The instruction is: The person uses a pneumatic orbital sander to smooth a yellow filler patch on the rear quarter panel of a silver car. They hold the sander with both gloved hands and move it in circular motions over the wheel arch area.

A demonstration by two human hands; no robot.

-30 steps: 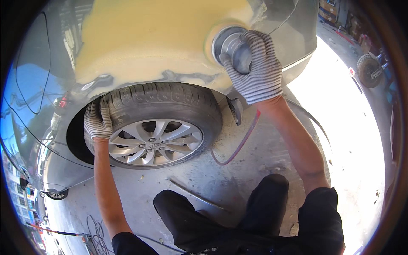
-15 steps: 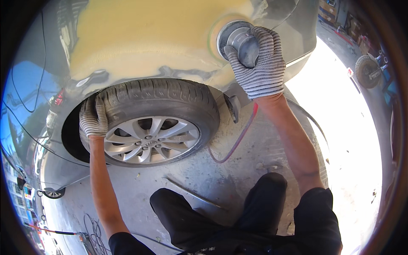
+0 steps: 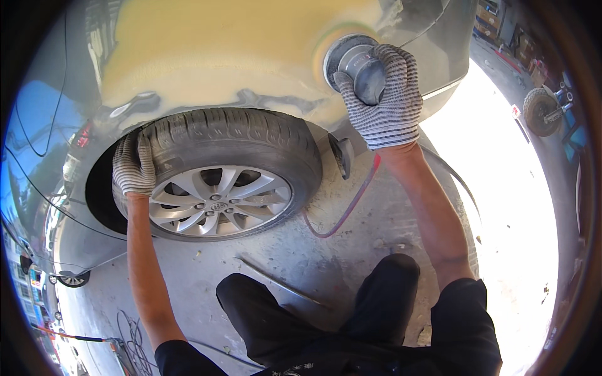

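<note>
My right hand [image 3: 387, 103], in a striped knit glove, is closed round the body of a round air sander [image 3: 362, 70]. The sander's pad lies against the car panel [image 3: 219, 53], at the right end of a broad yellowish filler patch. My left hand [image 3: 134, 166], gloved alike, grips the left side of the car tire [image 3: 232, 135] inside the wheel arch. Some of its fingertips are hidden between the tire and the arch edge. A silver multi-spoke wheel rim [image 3: 221, 199] sits within the tire.
A reddish hose [image 3: 345, 216] hangs below the right wrist and curves toward the wheel. On the concrete floor between wheel and knees lies a thin strip [image 3: 282, 283]. Tangled cables [image 3: 135, 344] are at lower left. A small wheel [image 3: 542, 113] stands far right.
The view has shifted slightly. My right hand and the sander sit a little lower along the right edge of the filler patch. My left hand keeps its place on the tire.
</note>
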